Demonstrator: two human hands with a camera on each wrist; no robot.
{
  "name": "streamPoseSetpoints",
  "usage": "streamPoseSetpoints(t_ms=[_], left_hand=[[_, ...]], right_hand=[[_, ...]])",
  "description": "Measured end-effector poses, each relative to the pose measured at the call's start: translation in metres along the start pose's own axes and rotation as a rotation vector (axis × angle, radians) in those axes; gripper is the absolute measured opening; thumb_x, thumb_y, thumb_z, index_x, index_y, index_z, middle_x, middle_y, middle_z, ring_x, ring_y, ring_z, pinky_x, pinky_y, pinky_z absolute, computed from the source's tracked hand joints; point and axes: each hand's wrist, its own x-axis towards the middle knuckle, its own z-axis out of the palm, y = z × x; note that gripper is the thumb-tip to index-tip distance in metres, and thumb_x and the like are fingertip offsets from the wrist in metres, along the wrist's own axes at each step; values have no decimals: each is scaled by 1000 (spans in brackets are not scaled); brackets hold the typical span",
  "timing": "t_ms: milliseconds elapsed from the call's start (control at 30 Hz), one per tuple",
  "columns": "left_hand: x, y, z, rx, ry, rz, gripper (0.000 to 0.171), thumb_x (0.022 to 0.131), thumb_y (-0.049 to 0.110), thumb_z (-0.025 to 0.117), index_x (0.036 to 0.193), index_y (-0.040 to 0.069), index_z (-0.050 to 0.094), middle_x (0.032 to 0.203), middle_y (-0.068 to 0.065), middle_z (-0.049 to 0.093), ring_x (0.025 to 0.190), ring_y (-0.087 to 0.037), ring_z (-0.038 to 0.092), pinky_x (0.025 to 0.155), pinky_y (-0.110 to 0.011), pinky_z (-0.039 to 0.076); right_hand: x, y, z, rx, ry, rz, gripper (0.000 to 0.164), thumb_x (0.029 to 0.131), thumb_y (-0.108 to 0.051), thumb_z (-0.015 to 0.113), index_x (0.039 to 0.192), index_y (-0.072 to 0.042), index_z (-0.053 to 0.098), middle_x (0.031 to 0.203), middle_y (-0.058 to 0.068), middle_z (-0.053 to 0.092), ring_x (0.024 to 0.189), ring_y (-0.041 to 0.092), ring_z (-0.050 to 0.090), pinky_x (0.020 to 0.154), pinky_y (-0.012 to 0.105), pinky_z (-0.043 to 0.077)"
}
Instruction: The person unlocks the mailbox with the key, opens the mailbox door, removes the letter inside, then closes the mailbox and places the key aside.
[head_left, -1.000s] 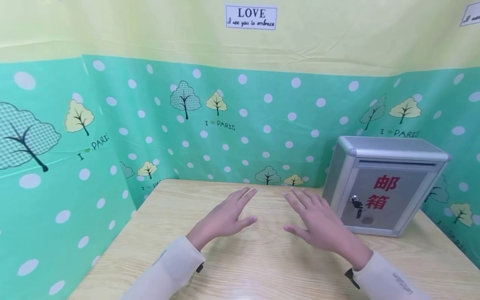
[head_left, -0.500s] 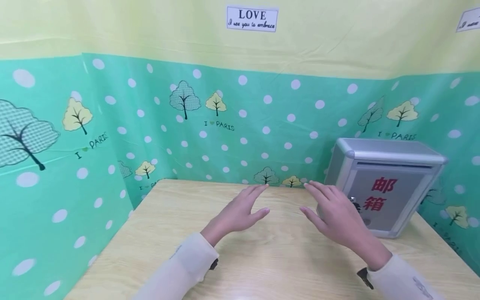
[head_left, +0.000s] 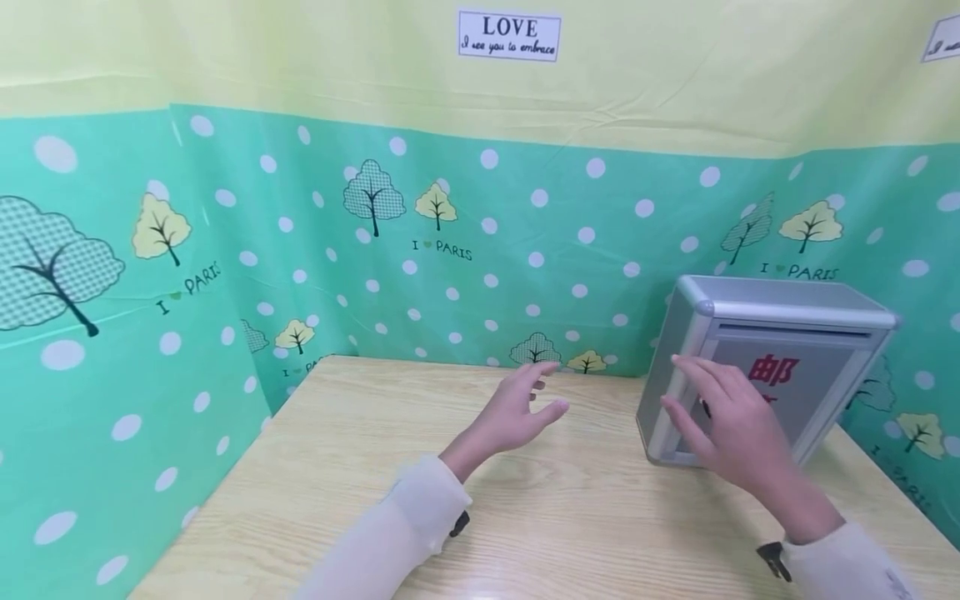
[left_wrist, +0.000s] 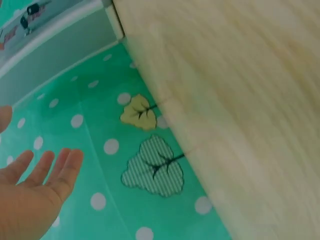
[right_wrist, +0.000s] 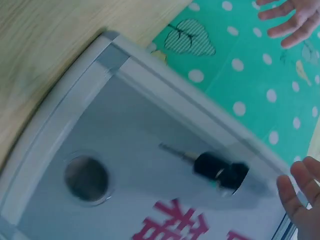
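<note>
A grey metal mailbox [head_left: 825,358] with red characters and a slot near its top stands upright at the right of the table. In front of its door hovers my right hand [head_left: 738,429], fingers loosely bent with nothing in them; whether they touch the box I cannot tell. A black-headed key [right_wrist: 215,167] sits at the door's lock in the right wrist view; in the head view that hand mostly covers it. To the left of the box, my left hand [head_left: 517,412] is held above the table, thumb apart from relaxed fingers, holding nothing.
The light wood table [head_left: 360,417] extends left and forward of the box. Behind it hangs a green and yellow curtain [head_left: 450,292] with dots and trees. A round dark spot [right_wrist: 86,178] marks the mailbox door's lower part.
Both hands have moved to the right. My right hand has gone from beside the mailbox to in front of its door, now covering the lock. The mailbox has stayed put.
</note>
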Motion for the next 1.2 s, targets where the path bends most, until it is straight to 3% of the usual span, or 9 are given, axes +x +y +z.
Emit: streamPoseSetpoints(t_ms=[67,200,433,600,800,967,1133,1200], left_hand=[[2,3,7,17,-6,1,60,101,36,66,152,14,45,144,-7,54,123,-25,58,101,-36,54],[8,10,19,22,-17,17,60,101,37,65,152,14,45,144,-7,54,122,-23,58,99,-30,54],[25,14,40,34,-19,-12,59,100,38,68,151,17,47,145,-3,55,122,-19,58,96,-27,54],[41,14,59,11,-12,-31,59,98,37,70,149,16,50,143,-2,56,119,-18,59,92,-21,53],[53,18,81,-55,4,-29,57,97,36,72,146,15,53,137,-2,59,116,-16,61,89,-17,53],[57,23,94,-112,44,-46,59,95,38,75,144,15,54,133,2,60,113,-14,62,87,-17,53],[63,28,105,-149,78,-33,61,92,40,77,144,17,53,127,3,61,112,-14,62,86,-18,55],[65,31,109,-157,76,-29,62,92,40,77,144,17,53,127,2,61,111,-13,62,86,-17,55]], right_hand=[[-3,7,-2,5,66,-4,63,103,-51,51,127,6,65,118,25,68,102,43,62,111,10,27],[-11,21,-6,-8,176,8,64,103,-51,53,122,9,66,111,28,68,98,47,62,113,10,29],[-30,39,-21,-105,175,169,70,103,-56,47,127,9,62,112,30,65,100,48,58,110,6,24],[-44,52,-31,-144,173,307,65,102,-49,50,135,7,57,116,33,63,103,49,57,106,7,25],[-58,64,-38,-163,212,537,55,98,-25,60,143,5,49,121,34,59,103,49,54,91,33,35],[-65,70,-39,-233,250,742,58,102,-26,55,150,1,39,124,34,56,106,49,54,84,55,39],[-66,74,-39,-211,234,980,62,103,-33,47,154,-2,29,135,33,48,116,50,50,93,66,38],[-67,77,-39,-179,212,1029,64,104,-34,46,155,-2,27,140,32,45,120,50,48,98,67,38]])
